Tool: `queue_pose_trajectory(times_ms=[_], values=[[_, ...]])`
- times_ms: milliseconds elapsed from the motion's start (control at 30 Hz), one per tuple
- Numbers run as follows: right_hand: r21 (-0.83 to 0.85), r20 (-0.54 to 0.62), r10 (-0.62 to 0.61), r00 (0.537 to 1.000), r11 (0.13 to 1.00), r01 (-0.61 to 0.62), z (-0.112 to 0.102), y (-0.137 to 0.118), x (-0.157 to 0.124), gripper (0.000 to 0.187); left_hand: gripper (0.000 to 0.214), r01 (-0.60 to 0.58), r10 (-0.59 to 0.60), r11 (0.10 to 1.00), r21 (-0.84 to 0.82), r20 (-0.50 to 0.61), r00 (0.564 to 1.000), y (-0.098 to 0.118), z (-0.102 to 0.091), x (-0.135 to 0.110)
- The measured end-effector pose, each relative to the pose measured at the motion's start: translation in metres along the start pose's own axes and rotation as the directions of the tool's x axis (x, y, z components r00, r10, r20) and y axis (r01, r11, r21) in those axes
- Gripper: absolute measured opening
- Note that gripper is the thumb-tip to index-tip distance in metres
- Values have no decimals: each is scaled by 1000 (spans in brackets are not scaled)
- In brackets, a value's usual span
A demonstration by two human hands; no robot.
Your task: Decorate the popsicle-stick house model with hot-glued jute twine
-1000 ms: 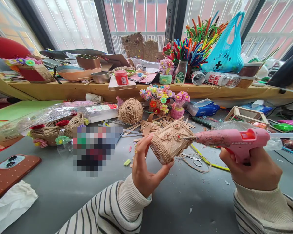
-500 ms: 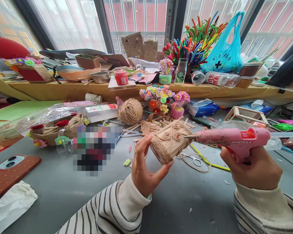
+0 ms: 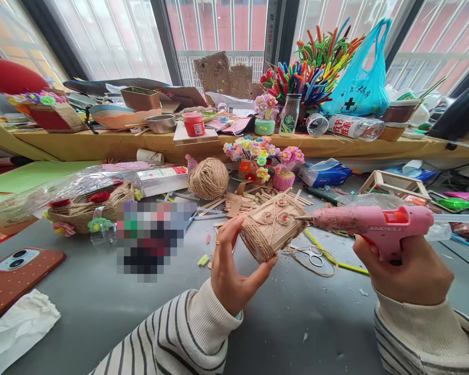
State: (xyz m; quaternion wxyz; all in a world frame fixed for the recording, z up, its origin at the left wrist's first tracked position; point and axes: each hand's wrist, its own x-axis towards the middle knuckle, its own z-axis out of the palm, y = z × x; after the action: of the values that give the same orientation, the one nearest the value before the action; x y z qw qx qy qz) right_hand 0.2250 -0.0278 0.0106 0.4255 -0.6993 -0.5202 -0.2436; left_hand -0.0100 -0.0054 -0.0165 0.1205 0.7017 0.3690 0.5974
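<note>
Between thumb and fingers, my left hand (image 3: 234,271) grips the twine-wrapped end of a small craft pot (image 3: 273,224), held tilted above the table. Flat wooden strips cover its side, with twine coils and small red centres on them. My right hand (image 3: 404,268) is closed around the handle of a pink hot glue gun (image 3: 371,221), whose nozzle points left at the pot's right end. From this angle I cannot tell whether the nozzle touches it. A clear glue stick (image 3: 457,219) sticks out of the gun's back. Scissors (image 3: 312,255) and loose twine lie below the pot.
A twine ball (image 3: 208,178), scattered wooden sticks (image 3: 297,197) and pink flower pots (image 3: 284,179) stand behind the work. Left are a twine basket (image 3: 76,216), a phone (image 3: 23,278) and crumpled tissue (image 3: 21,328). A cluttered shelf (image 3: 203,148) runs along the windows.
The glue gun's nozzle has shifted very slightly relative to the pot's right end. Both hands keep their holds, and the pot stays almost still.
</note>
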Motion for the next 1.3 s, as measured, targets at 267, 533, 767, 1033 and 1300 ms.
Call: queue_pose_trajectory(times_ms=[267, 533, 767, 1033, 1300], values=[[-78, -4, -90, 996, 993, 89, 2, 7, -3, 32, 73, 34, -35, 997, 65, 17, 999, 0, 1, 1], [-84, -84, -189, 978, 980, 182, 4, 7, -4, 38, 71, 18, -22, 993, 117, 36, 999, 1, 1, 1], [-92, -95, -190, 977, 979, 181, 6, 9, -6, 39, 71, 59, -64, 989, 136, 32, 997, 1, 0, 0], [-171, -138, -347, 928, 931, 323, 9, 20, 0, 29, 69, 59, -66, 988, 146, 44, 997, 2, 1, 1], [-240, -208, -398, 893, 906, 348, 7, 14, -2, 25, 64, 40, -48, 991, 130, 63, 997, 1, 0, 3]])
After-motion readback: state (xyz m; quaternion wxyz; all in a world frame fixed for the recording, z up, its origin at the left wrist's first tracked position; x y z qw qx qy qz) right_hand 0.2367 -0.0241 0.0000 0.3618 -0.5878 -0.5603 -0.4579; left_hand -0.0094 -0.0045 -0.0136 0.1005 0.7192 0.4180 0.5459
